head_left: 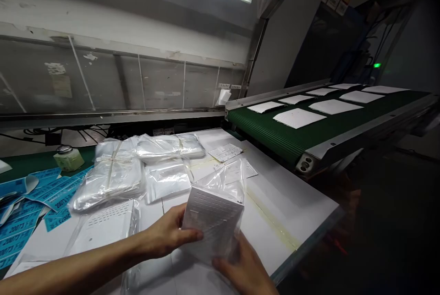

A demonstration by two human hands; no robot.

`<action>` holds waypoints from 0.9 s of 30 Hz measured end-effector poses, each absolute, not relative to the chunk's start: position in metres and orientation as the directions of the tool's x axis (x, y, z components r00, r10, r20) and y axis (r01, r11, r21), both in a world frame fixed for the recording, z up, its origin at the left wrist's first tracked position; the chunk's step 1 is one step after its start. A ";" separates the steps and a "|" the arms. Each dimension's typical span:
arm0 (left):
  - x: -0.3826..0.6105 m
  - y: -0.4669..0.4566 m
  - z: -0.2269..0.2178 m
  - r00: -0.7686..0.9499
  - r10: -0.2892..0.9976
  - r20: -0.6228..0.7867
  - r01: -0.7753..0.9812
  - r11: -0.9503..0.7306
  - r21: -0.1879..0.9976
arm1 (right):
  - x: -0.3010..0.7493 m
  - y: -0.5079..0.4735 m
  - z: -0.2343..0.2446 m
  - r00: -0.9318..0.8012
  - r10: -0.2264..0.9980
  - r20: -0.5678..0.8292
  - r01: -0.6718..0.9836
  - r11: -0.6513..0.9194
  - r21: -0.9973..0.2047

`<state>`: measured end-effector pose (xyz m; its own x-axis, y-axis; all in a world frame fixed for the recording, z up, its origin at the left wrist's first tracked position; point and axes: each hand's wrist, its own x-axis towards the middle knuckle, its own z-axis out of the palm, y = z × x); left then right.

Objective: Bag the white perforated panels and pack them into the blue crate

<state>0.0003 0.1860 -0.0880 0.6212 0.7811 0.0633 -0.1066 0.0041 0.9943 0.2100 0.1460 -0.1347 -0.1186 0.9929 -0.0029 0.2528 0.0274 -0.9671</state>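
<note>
Both my hands hold a white perforated sheet in a clear plastic bag (215,210) above the white table (295,199). My left hand (168,235) grips its left edge, thumb on top. From below, my right hand (242,267) closes on the lower right corner. The bag's open end sticks up behind the sheet. Another bagged white sheet (106,226) lies flat just left of my left hand.
Tied bundles of clear bags (110,176) lie further back on the table. Blue labels (30,203) and a small jar (68,157) are at the left. A green conveyor belt (275,132) carrying several white sheets runs off to the right. The table's edge drops off at right.
</note>
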 end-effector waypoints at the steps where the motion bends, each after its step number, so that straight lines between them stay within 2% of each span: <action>1: -0.002 0.182 -0.096 0.605 0.794 0.054 -0.073 -0.012 0.997 | 0.209 0.147 -0.128 -0.122 0.992 0.039 0.168 0.059 -0.984; 3: -0.006 0.176 -0.105 0.570 0.820 0.047 -0.007 -0.052 0.999 | 0.203 0.150 -0.113 -0.103 0.990 0.092 0.001 0.093 -0.996; 5: -0.009 0.175 -0.101 0.572 0.819 0.046 0.007 -0.061 0.998 | 0.195 0.152 -0.104 -0.059 0.994 0.088 -0.034 0.086 -0.996; 8: -0.009 0.180 -0.079 0.581 0.807 0.105 -0.079 -0.073 0.994 | 0.189 0.149 -0.113 -0.011 0.999 0.048 0.097 0.048 -0.994; 12: -0.004 0.186 -0.062 0.550 0.819 0.162 -0.227 -0.040 0.973 | 0.197 0.139 -0.159 0.027 1.000 0.001 0.316 -0.007 -0.949; 14: -0.001 0.182 -0.072 0.554 0.821 0.141 -0.267 0.015 0.964 | 0.201 0.134 -0.178 0.047 0.999 -0.003 0.448 -0.024 -0.894; 16: 0.000 0.175 -0.086 0.572 0.814 0.105 -0.266 0.062 0.962 | 0.203 0.131 -0.187 0.035 0.998 0.048 0.543 0.021 -0.839; 19: -0.001 0.168 -0.099 0.598 0.802 0.010 -0.203 0.139 0.969 | 0.200 0.128 -0.181 -0.035 0.990 0.136 0.575 0.132 -0.808; 22: -0.005 0.172 -0.092 0.490 0.863 -0.125 -0.135 0.217 0.967 | 0.194 0.122 -0.164 -0.024 1.000 0.011 0.468 0.021 -0.883; 24: -0.007 0.177 -0.084 0.373 0.906 -0.197 -0.127 0.261 0.957 | 0.188 0.114 -0.152 0.035 0.995 -0.089 0.282 -0.095 -0.955; 27: -0.011 0.180 -0.076 0.292 0.910 -0.295 -0.187 0.357 0.915 | 0.176 0.103 -0.139 0.042 0.994 -0.106 0.011 -0.106 -0.994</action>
